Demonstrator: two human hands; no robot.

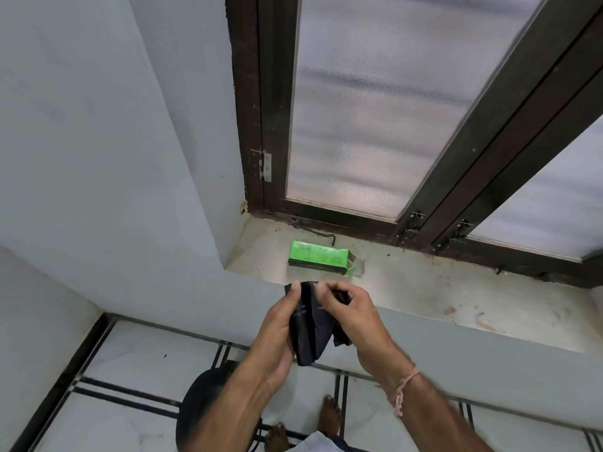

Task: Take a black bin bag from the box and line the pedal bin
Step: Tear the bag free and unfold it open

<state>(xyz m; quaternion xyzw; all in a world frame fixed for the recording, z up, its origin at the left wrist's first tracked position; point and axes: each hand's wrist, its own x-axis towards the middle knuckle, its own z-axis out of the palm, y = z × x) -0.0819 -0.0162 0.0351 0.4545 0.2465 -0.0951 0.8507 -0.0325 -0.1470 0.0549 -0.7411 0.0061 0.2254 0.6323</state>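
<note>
A folded black bin bag (309,324) hangs between my two hands in front of the window sill. My left hand (277,334) grips its left edge with the thumb on top. My right hand (350,316) pinches its upper right corner. The green box (318,257) lies flat on the stone sill (424,288) just beyond my hands, with its right end flap open. The dark pedal bin (199,409) stands on the floor below my left forearm, which hides much of it.
A dark wooden window frame (456,177) with frosted panes rises behind the sill. A metal stay hook (313,231) lies behind the box. Pale walls close in on the left. White floor tiles with black lines and my bare feet (329,415) are below.
</note>
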